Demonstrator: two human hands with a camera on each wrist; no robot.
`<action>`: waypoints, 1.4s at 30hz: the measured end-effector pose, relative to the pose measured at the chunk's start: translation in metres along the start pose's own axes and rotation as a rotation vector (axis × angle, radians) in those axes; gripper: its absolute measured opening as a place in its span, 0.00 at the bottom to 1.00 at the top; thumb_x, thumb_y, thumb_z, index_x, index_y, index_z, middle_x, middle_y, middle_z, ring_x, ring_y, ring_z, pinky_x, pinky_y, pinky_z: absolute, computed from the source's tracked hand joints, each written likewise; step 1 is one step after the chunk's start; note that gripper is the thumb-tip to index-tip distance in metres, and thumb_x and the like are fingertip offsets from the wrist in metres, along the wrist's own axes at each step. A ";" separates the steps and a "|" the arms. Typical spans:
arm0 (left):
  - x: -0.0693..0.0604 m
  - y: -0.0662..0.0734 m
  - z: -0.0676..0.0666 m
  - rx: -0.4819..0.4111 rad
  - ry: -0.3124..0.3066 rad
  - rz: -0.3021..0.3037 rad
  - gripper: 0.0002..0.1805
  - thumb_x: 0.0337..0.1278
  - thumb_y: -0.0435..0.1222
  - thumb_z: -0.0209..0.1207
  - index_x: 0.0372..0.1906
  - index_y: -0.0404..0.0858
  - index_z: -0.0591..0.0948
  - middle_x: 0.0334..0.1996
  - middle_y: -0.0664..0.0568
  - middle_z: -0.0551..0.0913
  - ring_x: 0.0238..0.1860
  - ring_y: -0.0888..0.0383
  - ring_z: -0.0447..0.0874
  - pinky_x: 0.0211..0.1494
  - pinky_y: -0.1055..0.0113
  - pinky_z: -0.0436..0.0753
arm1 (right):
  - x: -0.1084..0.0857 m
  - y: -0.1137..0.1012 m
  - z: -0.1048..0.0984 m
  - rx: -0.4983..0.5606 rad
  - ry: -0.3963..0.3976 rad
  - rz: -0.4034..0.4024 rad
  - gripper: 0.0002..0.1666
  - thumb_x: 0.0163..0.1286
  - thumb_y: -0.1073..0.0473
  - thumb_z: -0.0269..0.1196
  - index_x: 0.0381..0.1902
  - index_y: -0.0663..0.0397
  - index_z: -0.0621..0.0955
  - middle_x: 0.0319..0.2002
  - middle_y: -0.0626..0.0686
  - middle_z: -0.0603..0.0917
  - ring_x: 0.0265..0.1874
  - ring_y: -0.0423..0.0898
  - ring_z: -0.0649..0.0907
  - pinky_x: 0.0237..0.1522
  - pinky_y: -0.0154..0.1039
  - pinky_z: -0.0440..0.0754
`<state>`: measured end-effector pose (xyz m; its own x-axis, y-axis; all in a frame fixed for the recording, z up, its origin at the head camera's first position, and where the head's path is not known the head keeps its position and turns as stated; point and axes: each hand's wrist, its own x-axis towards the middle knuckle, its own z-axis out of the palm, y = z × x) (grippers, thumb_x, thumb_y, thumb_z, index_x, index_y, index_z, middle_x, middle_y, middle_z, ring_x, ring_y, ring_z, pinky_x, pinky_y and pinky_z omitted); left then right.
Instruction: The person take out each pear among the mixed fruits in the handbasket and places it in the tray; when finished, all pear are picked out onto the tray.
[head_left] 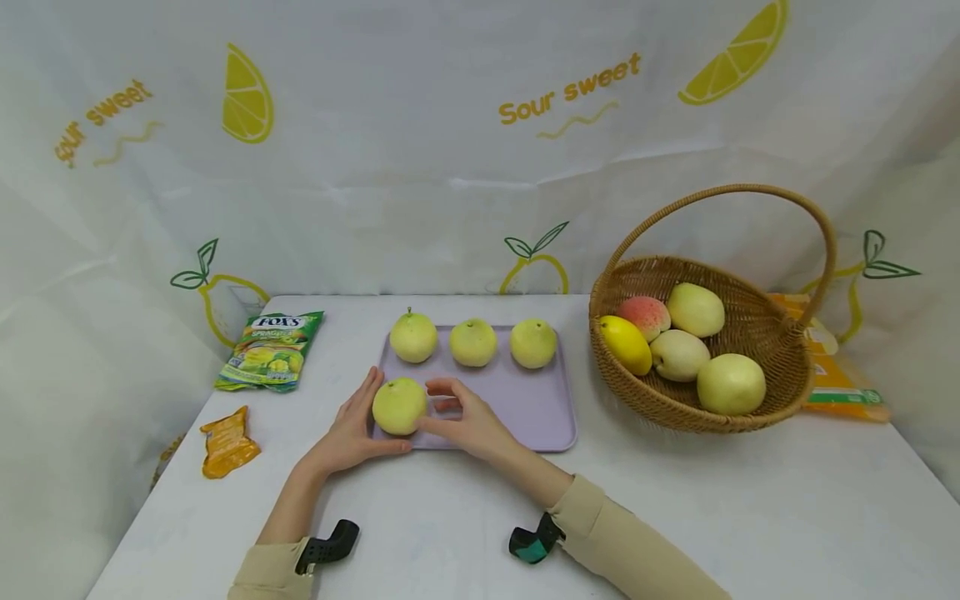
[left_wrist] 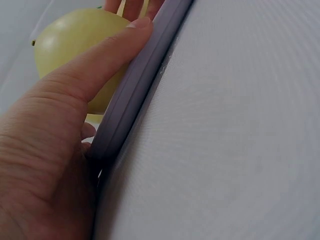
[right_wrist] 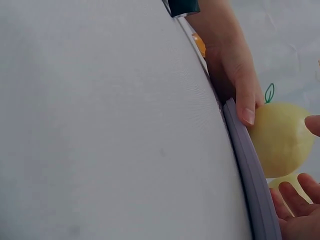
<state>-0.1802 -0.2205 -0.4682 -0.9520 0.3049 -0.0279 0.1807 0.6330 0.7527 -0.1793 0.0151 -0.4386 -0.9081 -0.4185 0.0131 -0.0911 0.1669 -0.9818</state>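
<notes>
A round yellow-green pear [head_left: 400, 407] sits at the front left of a lilac tray [head_left: 517, 408]. My left hand [head_left: 351, 435] lies along the tray's left corner beside this pear; its thumb [left_wrist: 107, 57] stretches straight along the front rim. From the right my right hand [head_left: 474, 423] reaches over the tray, its thumb and fingers spread at the pear's side. In the right wrist view those fingers [right_wrist: 295, 200] stand apart from the fruit. Similar pears line the tray's back edge: one left [head_left: 413, 337], one in the middle [head_left: 473, 342], one right [head_left: 533, 342].
Right of the tray stands a wicker basket [head_left: 787, 367] with a tall handle, holding a peach [head_left: 645, 317], a lemon [head_left: 626, 345] and several pale fruits. Behind it lies an orange packet [head_left: 847, 387]. A green candy bag [head_left: 272, 350] and a small orange packet [head_left: 228, 442] lie left.
</notes>
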 end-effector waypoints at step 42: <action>-0.001 -0.004 -0.001 0.057 0.000 0.031 0.64 0.41 0.54 0.74 0.78 0.38 0.48 0.78 0.44 0.36 0.74 0.34 0.33 0.66 0.30 0.39 | -0.102 -0.028 -0.122 -0.144 -0.078 -0.146 0.19 0.70 0.63 0.62 0.57 0.59 0.77 0.54 0.60 0.80 0.54 0.64 0.77 0.54 0.42 0.78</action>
<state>-0.1800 -0.2244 -0.4709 -0.9455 0.3256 -0.0052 0.2242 0.6624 0.7148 -0.1344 0.1620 -0.3895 -0.8472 -0.5144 0.1329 -0.2818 0.2231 -0.9332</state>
